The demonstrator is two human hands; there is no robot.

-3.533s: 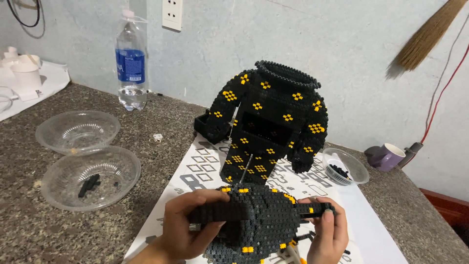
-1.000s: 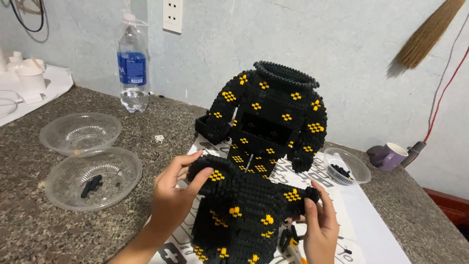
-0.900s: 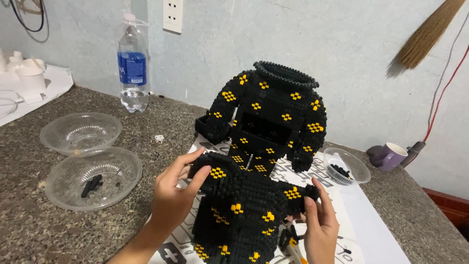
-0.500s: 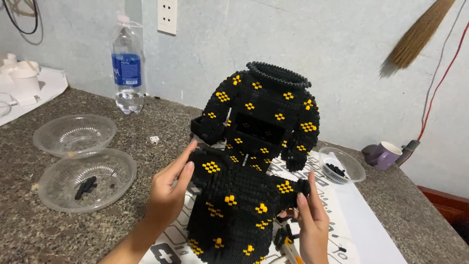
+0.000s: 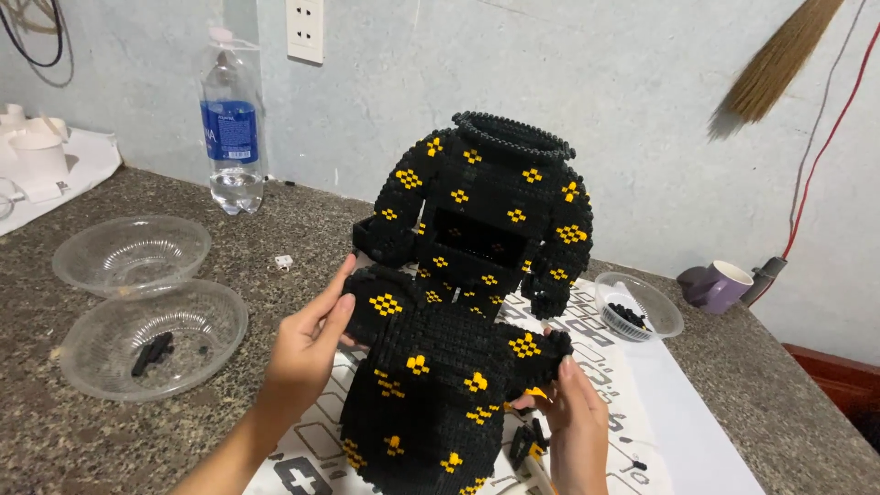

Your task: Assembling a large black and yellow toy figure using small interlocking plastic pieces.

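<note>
Here a black brick-built figure section, dotted with yellow diamond patches, stands low in the middle of the view on a printed instruction sheet spread over a speckled stone counter. It sits just in front of a second, taller black-and-yellow brick torso with a round open collar and two sleeves, which stands on the same sheet nearer the wall.

The left hand comes in from the lower left, forearm angled up and to the right, wrist straight. Its palm lies flat against the left flank of the near section, fingers extended upward and pressed along the upper corner, thumb forward over the front face; it is gripping the piece from the side, not clenched. The right hand rises from the bottom edge, fingers pointing up, fingertips touching the right-hand stub of the same section, steadying it from that side. Whether its thumb wraps behind cannot be made out.

To the left, two clear plastic bowls rest on the counter, the nearer holding a few black pieces. A water bottle stands by the wall. On the right are a smaller clear bowl of black pieces, a purple mug, and a broom leaning against the wall.
</note>
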